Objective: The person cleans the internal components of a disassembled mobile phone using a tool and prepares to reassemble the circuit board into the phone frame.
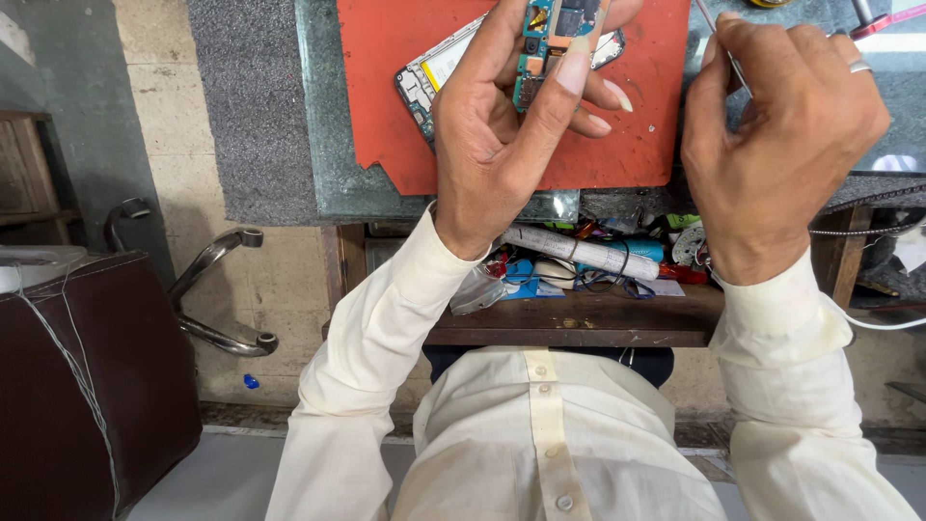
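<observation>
My left hand (502, 125) holds a small blue-green circuit board (542, 43) upright between thumb and fingers, above an orange work mat (405, 106). An opened phone body (434, 72) lies on the mat, partly hidden behind that hand. My right hand (781, 135), with a ring on one finger, is closed around a thin metal tool (719, 39) whose tip points up and left toward the board. Both sleeves are cream-coloured.
The mat lies on a glass-topped bench (323, 145) with grey carpet (251, 106) at its left. An open wooden drawer (579, 323) below holds a white tube, cables and small parts. A dark brown chair (87, 376) with chrome armrest stands left.
</observation>
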